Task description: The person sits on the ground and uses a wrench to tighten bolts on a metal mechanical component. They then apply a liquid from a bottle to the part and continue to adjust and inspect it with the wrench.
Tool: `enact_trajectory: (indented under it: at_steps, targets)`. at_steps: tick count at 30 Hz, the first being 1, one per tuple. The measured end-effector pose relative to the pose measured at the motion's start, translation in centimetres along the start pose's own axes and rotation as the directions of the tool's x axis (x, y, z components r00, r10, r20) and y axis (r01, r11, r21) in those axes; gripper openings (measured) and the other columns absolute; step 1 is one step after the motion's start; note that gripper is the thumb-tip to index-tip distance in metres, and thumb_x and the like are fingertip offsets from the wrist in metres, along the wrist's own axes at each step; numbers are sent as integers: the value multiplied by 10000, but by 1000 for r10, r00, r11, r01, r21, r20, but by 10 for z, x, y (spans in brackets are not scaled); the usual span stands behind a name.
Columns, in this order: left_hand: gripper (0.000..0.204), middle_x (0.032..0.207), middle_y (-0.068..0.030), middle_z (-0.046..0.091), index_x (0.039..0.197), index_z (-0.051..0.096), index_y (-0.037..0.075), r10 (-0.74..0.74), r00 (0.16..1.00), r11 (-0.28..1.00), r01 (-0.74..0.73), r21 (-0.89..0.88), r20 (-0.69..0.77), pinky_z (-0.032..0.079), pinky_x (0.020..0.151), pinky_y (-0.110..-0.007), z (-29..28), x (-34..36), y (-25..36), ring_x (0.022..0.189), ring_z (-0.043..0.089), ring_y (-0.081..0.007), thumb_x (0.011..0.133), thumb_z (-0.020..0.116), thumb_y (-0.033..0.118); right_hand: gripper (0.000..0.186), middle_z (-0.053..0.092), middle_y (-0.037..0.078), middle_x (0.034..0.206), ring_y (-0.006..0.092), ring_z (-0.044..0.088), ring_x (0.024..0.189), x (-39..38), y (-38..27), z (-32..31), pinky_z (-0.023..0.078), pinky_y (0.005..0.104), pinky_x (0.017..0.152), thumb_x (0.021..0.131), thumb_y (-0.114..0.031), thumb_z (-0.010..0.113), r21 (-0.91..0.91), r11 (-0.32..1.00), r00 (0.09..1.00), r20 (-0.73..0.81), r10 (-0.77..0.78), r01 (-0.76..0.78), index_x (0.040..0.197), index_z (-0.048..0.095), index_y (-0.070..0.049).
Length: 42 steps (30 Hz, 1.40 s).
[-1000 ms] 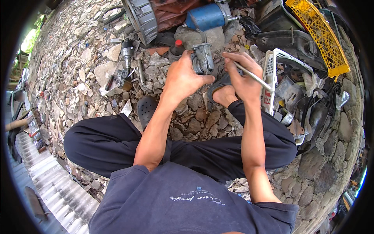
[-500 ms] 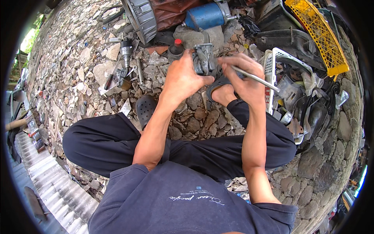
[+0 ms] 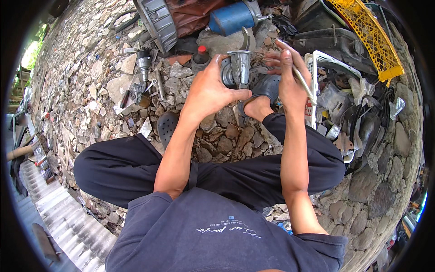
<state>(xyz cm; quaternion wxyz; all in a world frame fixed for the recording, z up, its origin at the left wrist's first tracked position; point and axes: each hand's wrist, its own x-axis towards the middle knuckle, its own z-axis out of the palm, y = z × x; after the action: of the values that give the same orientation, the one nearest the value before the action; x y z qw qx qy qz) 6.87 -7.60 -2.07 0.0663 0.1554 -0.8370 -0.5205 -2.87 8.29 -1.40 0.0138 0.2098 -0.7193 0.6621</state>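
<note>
My left hand (image 3: 211, 88) is wrapped round the left side of a grey metal housing (image 3: 243, 69) with a round, disc-like side. From its top a curved metal lever (image 3: 246, 40) sticks up. My right hand (image 3: 292, 75) is a short way to the right of the housing, apart from it. A thin metal rod (image 3: 302, 84) is held in that hand along the thumb, its lower end sticking out past the palm. The fingers of the right hand are partly stretched towards the housing. The rod's upper end is hidden by the hand.
A dark bottle with a red cap (image 3: 201, 55) stands behind my left hand. Tools, including a spanner (image 3: 152, 85), lie on the stones to the left. A white crate (image 3: 313, 59) of parts is at the right. A blue metal cylinder (image 3: 232, 19) and a large ribbed housing (image 3: 158, 25) lie beyond.
My right hand has drawn back from the housing to the right, its fingers straighter and the rod turned steeper. My left hand keeps its hold; the curved lever now shows more clearly.
</note>
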Motion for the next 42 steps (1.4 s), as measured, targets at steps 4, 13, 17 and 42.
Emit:
enact_trajectory:
  at_steps: [4, 13, 17, 42]
  targets:
    - [920, 991, -247, 688, 1294, 469, -59, 69, 997, 997, -71, -37, -44, 529, 842, -378, 4, 2, -8, 930, 695, -331, 550, 877, 296, 371, 699, 94, 936, 121, 652, 820, -4, 9, 8, 522, 255, 696, 988, -289, 589, 27, 986, 981, 110, 159, -163, 1201, 625, 13]
    - [947, 1113, -229, 660, 1351, 412, 12, 41, 997, 993, -33, 113, -71, 502, 871, -386, 3, -6, 10, 990, 663, -357, 559, 880, 237, 723, 638, 180, 1163, 227, 594, 1083, -9, 16, 22, 454, 371, 968, 929, -626, 474, 335, 851, 915, 146, 377, -404, 1210, 598, 29]
    - [905, 1031, -192, 690, 1333, 463, 3, 36, 999, 992, -38, 120, 15, 515, 773, -352, 3, -2, 3, 822, 678, -292, 551, 869, 209, 919, 620, 233, 1206, 337, 602, 1112, -1, 26, 12, 444, 450, 1034, 879, -795, 263, 583, 638, 849, 197, 490, -503, 1187, 589, 8]
    - [619, 1118, -95, 662, 1217, 616, -17, 370, 925, 909, -340, -240, 90, 518, 837, -320, 23, 10, -23, 1011, 634, -165, 676, 878, 133, 857, 678, 144, 770, 266, 667, 769, 11, 34, -23, 556, 398, 756, 854, -798, 378, 651, 533, 807, 221, 547, -540, 849, 673, 6]
